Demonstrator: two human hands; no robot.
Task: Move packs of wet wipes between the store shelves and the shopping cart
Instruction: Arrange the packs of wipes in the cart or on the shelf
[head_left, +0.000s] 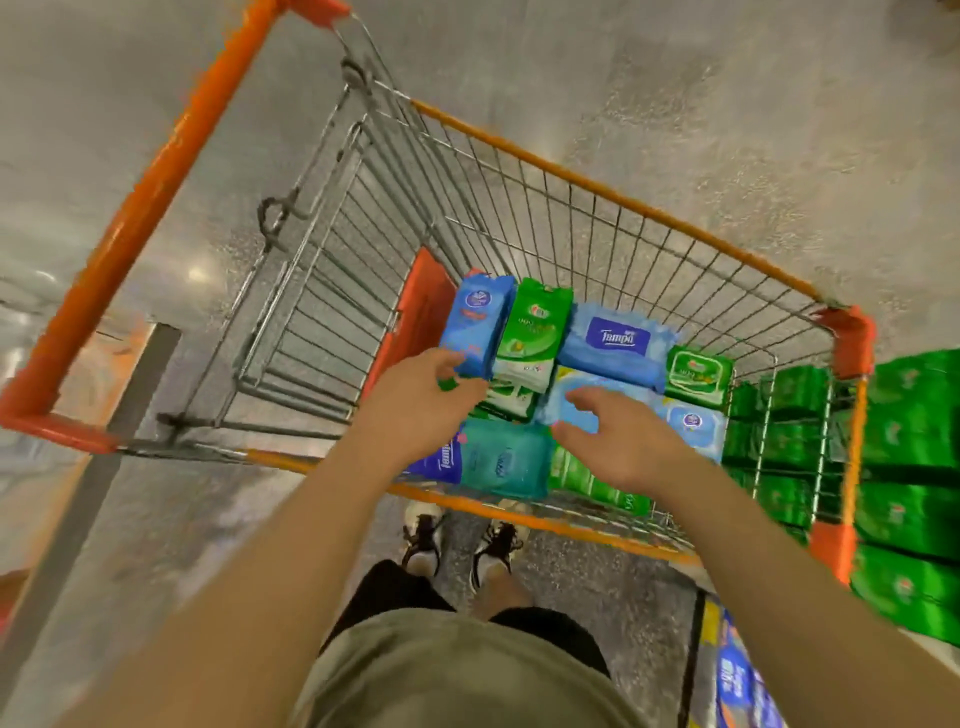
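A person's left hand (415, 400) and right hand (621, 441) reach into an orange-framed shopping cart (597, 182), fingers spread and clamped on nothing; packs of wet wipes (613, 343) crowd the basket floor beneath them; green packs (909, 467) at three o'clock, possibly shelf stock, lie blurred.

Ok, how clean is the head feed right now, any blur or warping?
Head view: wide-angle bend curves the cart rim; motion blur smears the orange handle and both hands, left hand, right hand; glare patch on the floor; pack labels mostly soft.
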